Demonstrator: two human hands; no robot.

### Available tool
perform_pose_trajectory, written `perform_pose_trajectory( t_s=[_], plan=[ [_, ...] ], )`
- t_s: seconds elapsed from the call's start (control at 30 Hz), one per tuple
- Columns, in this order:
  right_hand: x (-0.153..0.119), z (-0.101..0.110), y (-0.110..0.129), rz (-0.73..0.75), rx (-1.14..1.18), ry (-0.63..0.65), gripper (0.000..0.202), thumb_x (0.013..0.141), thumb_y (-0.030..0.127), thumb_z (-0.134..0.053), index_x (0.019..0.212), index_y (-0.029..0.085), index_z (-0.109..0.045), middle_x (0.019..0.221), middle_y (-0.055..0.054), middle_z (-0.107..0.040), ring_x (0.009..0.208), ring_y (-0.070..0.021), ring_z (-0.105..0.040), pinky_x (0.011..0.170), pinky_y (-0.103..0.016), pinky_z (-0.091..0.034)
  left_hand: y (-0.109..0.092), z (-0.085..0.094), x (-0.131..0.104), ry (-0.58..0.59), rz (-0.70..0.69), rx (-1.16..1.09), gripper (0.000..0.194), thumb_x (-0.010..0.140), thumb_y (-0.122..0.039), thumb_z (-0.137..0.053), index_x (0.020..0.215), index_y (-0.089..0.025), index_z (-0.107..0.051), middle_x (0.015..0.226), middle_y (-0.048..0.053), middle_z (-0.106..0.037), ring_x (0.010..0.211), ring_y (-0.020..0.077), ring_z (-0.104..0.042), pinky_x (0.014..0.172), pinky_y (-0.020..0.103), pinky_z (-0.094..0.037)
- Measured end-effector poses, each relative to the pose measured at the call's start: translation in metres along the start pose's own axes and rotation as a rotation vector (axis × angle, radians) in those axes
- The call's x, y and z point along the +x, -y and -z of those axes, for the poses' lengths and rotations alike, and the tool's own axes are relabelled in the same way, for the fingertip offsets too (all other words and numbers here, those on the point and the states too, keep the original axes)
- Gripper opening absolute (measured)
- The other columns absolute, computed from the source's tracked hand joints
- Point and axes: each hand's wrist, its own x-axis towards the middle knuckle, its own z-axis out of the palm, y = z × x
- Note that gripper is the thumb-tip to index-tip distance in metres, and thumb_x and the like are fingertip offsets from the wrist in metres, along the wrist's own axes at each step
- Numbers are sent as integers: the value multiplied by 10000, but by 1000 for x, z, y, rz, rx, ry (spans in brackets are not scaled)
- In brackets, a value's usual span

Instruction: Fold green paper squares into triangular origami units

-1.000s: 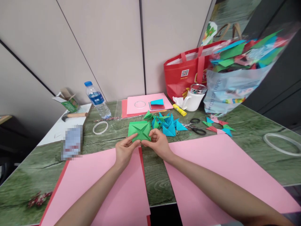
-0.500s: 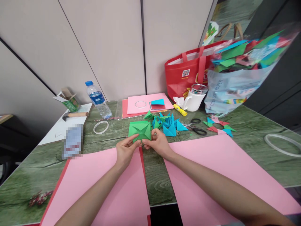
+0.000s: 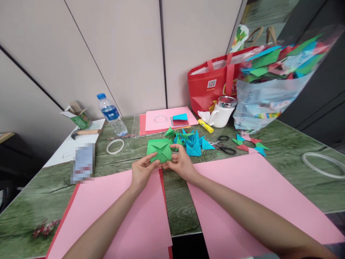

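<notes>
A folded green paper (image 3: 160, 151) with creases meeting at its middle is held between my two hands near the table's centre. My left hand (image 3: 143, 171) pinches its lower left edge, thumb in front. At the lower right side, my right hand (image 3: 182, 163) grips it, with the thumb low and the index finger along the right edge. Another green layer shows behind its top edge. Just behind and to the right lies a cluster of folded blue and green paper pieces (image 3: 193, 142).
Pink sheets (image 3: 242, 190) lie under both forearms. Scissors (image 3: 225, 144), a glue stick (image 3: 205, 126), a white mug (image 3: 222, 113) and a red bag (image 3: 205, 86) stand to the right. A water bottle (image 3: 111, 113), tape roll (image 3: 115, 146) and hammer (image 3: 86, 132) are on the left.
My right index finger has straightened and moved up along the paper's right edge. The green paper stays in both hands, nearly in place.
</notes>
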Motion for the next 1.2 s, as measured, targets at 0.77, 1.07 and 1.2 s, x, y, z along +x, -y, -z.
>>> perform_pose_trajectory(
  t_s=[0.77, 1.07, 1.2],
  plan=[
    [0, 4, 8, -42, 56, 58, 248, 589, 313, -695, 736, 153, -577, 655, -9, -646, 694, -188, -661, 669, -325, -539, -6, 8, 8, 57, -73, 14, 581, 571, -257, -713, 1116, -121, -566, 703, 28, -643, 653, 160, -617, 674, 307, -510],
    [1, 7, 4, -49, -37, 148, 219, 689, 360, -601, 785, 163, -594, 672, -20, -656, 672, -166, -656, 694, -339, -525, -12, 17, 15, 131, -171, 243, 503, 604, -291, -688, 1081, -154, -603, 527, -29, -532, 481, 68, -409, 450, 173, -323],
    [1, 7, 5, -1, -40, 87, 207, 677, 330, -622, 802, 169, -587, 683, -17, -655, 667, -172, -658, 693, -332, -521, -10, 15, 13, 97, -136, 307, 385, 604, -286, -690, 959, -140, -664, 410, -87, -236, 423, 42, -175, 399, 191, -151]
  ],
)
